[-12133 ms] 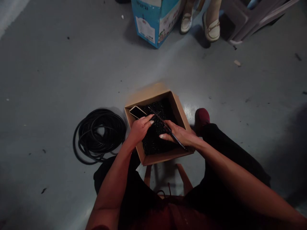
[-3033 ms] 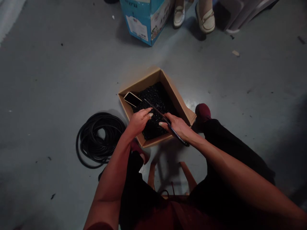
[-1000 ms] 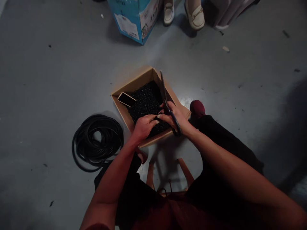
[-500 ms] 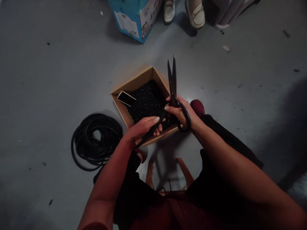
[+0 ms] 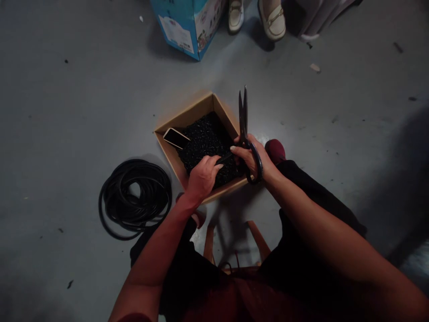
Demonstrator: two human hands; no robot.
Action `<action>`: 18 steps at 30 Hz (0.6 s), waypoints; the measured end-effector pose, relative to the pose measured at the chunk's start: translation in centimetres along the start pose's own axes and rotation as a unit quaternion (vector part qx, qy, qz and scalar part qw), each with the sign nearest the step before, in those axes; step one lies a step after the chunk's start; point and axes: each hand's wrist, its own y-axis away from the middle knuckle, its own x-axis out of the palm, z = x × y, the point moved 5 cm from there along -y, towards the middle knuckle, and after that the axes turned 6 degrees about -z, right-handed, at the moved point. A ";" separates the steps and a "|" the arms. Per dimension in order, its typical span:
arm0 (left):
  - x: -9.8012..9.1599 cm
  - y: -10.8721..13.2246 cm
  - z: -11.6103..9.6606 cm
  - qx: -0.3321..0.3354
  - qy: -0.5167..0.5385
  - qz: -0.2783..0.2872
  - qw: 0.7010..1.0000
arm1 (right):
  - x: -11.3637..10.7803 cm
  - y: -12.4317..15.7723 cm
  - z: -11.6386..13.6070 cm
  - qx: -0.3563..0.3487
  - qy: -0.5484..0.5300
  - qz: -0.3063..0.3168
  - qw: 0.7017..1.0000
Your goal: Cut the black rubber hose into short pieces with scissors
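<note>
My left hand (image 5: 203, 176) is closed, its thumb and fingers pinching a short stretch of black ribbed tubing (image 5: 225, 158) over the box. In my right hand (image 5: 255, 154) is a pair of dark scissors (image 5: 243, 120), blades pointing away from me and slightly parted. My right thumb and fingertips also meet the far end of the tubing. Below both hands stands an open cardboard box (image 5: 181, 117), part filled with small black pieces (image 5: 204, 138). A flat dark rectangle with a pale edge (image 5: 176, 138), perhaps a phone, leans inside its left corner.
A coil of black tubing (image 5: 115, 197) lies on the floor left of the box. Farther off are a blue carton (image 5: 181, 33), another person's pale shoes (image 5: 275, 22) and a plastic stool leg (image 5: 311, 24). Small scraps dot the grey floor. Wooden legs (image 5: 208, 243) show between my knees.
My left hand has turned over and gone from cradling the tubing to pinching it from above. My right hand and the scissors have shifted slightly toward me, and the blades are closer together.
</note>
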 end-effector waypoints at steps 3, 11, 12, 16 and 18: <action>-0.8 -0.4 1.0 -0.065 0.059 -0.001 0.996 | 0.3 0.1 -0.1 0.019 -0.014 0.005 1.000; -3.7 -1.6 2.7 -0.219 0.431 0.004 0.875 | 1.7 1.4 0.7 -0.043 0.156 0.091 0.983; -4.0 -1.7 2.7 -0.221 0.438 -0.004 0.872 | 1.9 1.7 0.6 -0.045 0.165 0.109 0.979; -4.9 -1.7 2.8 -0.204 0.408 -0.034 0.889 | 2.6 2.5 0.5 -0.037 0.175 0.161 0.971; -5.0 -1.7 2.9 -0.193 0.378 -0.038 0.905 | 2.8 2.8 0.7 -0.036 0.179 0.177 0.967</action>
